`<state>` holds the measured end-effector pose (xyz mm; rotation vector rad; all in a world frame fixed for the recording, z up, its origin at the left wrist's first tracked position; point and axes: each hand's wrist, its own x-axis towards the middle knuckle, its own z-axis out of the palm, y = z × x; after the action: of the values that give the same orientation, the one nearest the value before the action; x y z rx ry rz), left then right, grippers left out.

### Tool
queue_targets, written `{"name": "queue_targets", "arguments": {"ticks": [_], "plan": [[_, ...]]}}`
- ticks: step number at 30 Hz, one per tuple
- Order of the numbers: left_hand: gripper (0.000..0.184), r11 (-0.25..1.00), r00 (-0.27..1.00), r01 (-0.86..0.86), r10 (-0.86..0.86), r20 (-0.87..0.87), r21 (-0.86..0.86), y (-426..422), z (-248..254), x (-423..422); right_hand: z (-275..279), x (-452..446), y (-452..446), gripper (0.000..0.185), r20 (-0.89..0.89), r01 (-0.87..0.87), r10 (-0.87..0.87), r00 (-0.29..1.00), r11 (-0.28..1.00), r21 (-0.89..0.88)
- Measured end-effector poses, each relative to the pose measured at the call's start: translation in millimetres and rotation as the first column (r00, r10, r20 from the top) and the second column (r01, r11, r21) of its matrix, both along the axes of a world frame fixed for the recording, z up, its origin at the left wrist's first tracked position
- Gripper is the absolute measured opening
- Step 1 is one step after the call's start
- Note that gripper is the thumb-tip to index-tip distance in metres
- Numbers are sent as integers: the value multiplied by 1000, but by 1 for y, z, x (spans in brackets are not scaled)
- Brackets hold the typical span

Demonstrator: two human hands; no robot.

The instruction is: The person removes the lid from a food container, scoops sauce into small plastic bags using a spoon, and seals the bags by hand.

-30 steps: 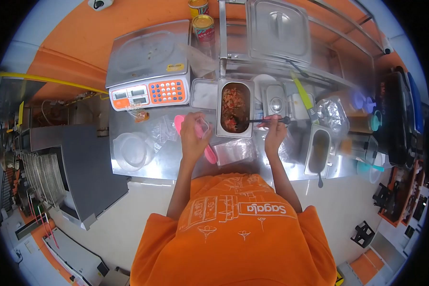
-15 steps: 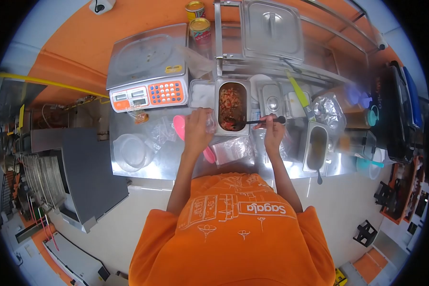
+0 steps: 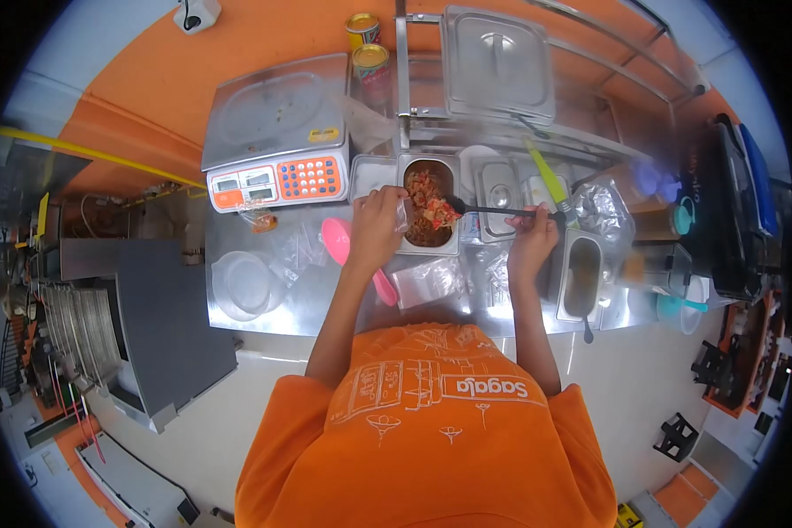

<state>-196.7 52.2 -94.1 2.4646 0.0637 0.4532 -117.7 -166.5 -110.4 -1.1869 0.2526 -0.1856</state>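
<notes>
My right hand (image 3: 533, 245) is closed on the handle of a long black spoon (image 3: 502, 210). Its bowl carries a heap of chunky red-orange food (image 3: 438, 214) over the steel food pan (image 3: 453, 245), which holds more of the same mix. At the pan's left edge, my left hand (image 3: 378, 227) pinches a small clear plastic bag (image 3: 403, 216), partly hidden by the fingers. Below that hand lies a pink spoon or scoop (image 3: 335, 239), its handle running under my wrist. Just in front of the pan is a stack of clear plastic bags (image 3: 429, 282).
A digital scale (image 3: 277, 180) stands at the back left, near two cans (image 3: 371, 60). Clear round containers (image 3: 242, 286) sit front left. Right of the pan are a lidded steel pan (image 3: 501, 197), green-handled tool (image 3: 547, 172) and another steel pan (image 3: 581, 280). A metal rack (image 3: 403, 79) rises behind.
My right hand has moved right, lifting the black spoon out of the mix with food on it. My left hand has shifted slightly right and up, bringing the bag against the pan's edge.
</notes>
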Motion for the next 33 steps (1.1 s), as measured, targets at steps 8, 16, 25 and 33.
{"name": "queue_targets", "arguments": {"ticks": [8,16,25,33], "plan": [[44,994,991,53,-64,-120,-97,-6,8,16,28,13,0,24,-35,-16,20,999,994,112],[50,925,928,132,-241,-283,-355,-12,18,18,54,10,8,28,101,-132,147,984,980,-148],[62,793,917,172,-346,-200,-584,-18,3,14,102,-21,19,23,431,-7,500,751,659,-752],[80,606,909,12,-339,-244,-795,-26,-14,15,111,-38,8,12,567,189,744,355,537,-822]]}}
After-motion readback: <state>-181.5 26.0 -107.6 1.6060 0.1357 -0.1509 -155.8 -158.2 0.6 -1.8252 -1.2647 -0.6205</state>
